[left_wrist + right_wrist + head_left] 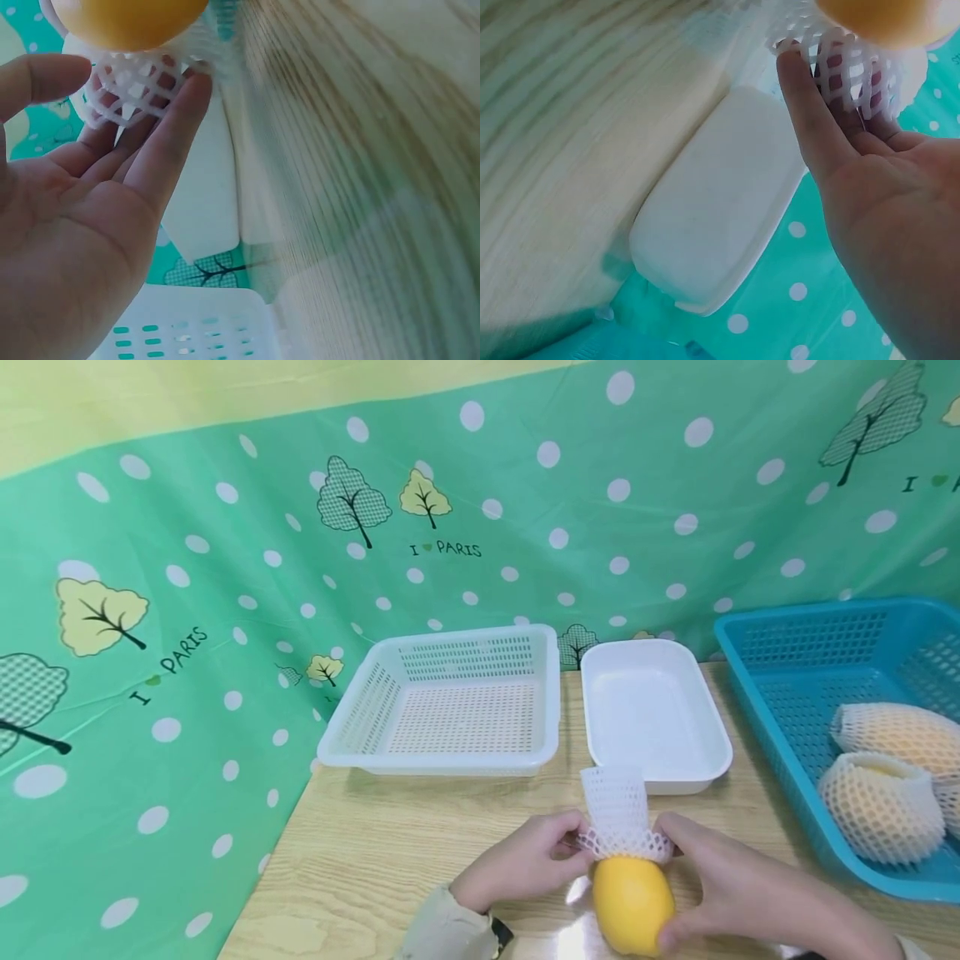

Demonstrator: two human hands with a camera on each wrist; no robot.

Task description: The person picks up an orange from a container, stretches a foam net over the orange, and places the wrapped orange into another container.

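Note:
A smooth yellow mango [633, 906] sits at the table's front, its far end at the mouth of a white foam net sleeve [617, 802]. The sleeve stretches away from it toward the white tray, its near edge folded and flared. On the left, my left hand [534, 862] holds that edge, fingertips behind the mesh [139, 86] in the left wrist view. My right hand [738, 885] grips the opposite side of the edge, with its thumb against the mango. Fingers of the right hand show through the mesh [847, 71] in the right wrist view.
Behind the hands stand a white slotted basket [442, 760] and a smaller white tray [652, 714]. To the right, a blue basket [780, 752] holds several net-wrapped fruits [881, 814]. A green dotted cloth [525, 527] hangs along the back and left of the wooden table [360, 852].

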